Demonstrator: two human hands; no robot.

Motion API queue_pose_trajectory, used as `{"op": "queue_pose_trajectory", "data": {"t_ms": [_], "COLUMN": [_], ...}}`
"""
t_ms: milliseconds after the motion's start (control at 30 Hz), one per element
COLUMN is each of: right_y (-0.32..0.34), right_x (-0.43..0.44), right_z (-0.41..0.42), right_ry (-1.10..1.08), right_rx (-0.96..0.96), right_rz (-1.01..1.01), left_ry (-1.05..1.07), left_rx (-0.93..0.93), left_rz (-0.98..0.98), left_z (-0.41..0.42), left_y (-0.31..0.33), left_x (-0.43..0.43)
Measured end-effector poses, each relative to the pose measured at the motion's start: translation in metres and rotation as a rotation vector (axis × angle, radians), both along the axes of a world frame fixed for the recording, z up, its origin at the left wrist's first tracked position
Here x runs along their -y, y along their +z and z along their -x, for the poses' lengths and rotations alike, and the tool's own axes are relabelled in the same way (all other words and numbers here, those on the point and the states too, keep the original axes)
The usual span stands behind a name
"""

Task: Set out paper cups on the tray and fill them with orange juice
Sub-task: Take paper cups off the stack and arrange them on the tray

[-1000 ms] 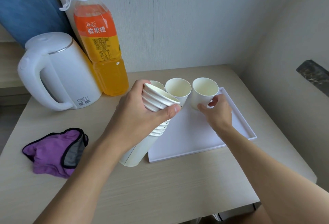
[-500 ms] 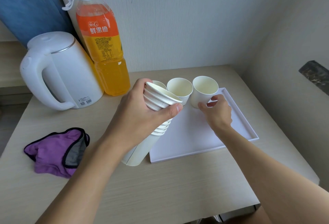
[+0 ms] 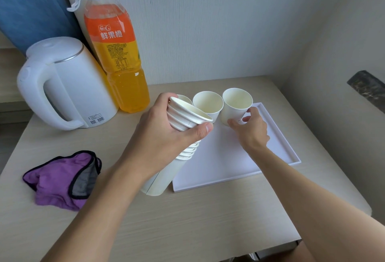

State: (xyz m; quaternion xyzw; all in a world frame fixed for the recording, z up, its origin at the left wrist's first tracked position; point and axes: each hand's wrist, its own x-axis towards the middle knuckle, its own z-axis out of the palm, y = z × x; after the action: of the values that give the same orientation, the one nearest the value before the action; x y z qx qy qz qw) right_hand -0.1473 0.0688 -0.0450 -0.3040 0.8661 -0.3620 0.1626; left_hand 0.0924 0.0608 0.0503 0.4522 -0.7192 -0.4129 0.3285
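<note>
My left hand (image 3: 166, 134) grips a tilted stack of white paper cups (image 3: 185, 120) over the left edge of the white tray (image 3: 279, 136); the stack's bottom end touches the table. My right hand (image 3: 252, 128) pinches the base of the rightmost empty cup (image 3: 236, 103) on the tray's far edge. A second empty cup (image 3: 208, 103) stands to its left. A third cup (image 3: 185, 98) is mostly hidden behind the stack. The orange juice bottle (image 3: 116, 53) stands capped at the back left, off the tray.
A white electric kettle (image 3: 66, 82) sits left of the bottle. A purple cloth (image 3: 60, 180) lies on the table's front left. Walls close the back and right sides; a dark ledge (image 3: 368, 87) juts out at the right.
My right hand has barely shifted at the rightmost cup's base. The left hand and stack stay in place; the view moved slightly.
</note>
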Motion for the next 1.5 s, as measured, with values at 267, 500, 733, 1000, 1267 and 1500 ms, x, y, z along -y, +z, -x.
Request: {"op": "queue_pose_trajectory", "data": {"t_ms": [267, 500, 733, 1000, 1267, 1500], "right_y": [-0.005, 0.003, 0.086, 0.101, 0.092, 0.097], "right_x": [0.002, -0.004, -0.053, -0.065, -0.06, -0.059], "right_z": [0.004, 0.002, -0.052, -0.07, -0.055, -0.031], "right_ry": [0.031, 0.061, 0.372, 0.656, 0.526, 0.224], "right_rx": [-0.037, 0.059, 0.356, 0.562, 0.66, 0.563], "right_rz": [-0.082, -0.165, 0.366, 0.446, 0.521, 0.773], "left_ry": [-0.004, 0.004, -0.001, 0.014, -0.044, -0.029], "left_rx": [0.001, 0.011, 0.061, 0.068, 0.033, 0.096], "left_rz": [-0.003, -0.018, -0.021, 0.021, -0.024, 0.006], "left_z": [0.003, 0.005, 0.011, 0.016, 0.023, 0.025], "left_y": [-0.001, -0.003, -0.003, 0.001, -0.002, -0.007], "left_x": [-0.001, -0.001, -0.005, -0.009, -0.014, -0.01]}}
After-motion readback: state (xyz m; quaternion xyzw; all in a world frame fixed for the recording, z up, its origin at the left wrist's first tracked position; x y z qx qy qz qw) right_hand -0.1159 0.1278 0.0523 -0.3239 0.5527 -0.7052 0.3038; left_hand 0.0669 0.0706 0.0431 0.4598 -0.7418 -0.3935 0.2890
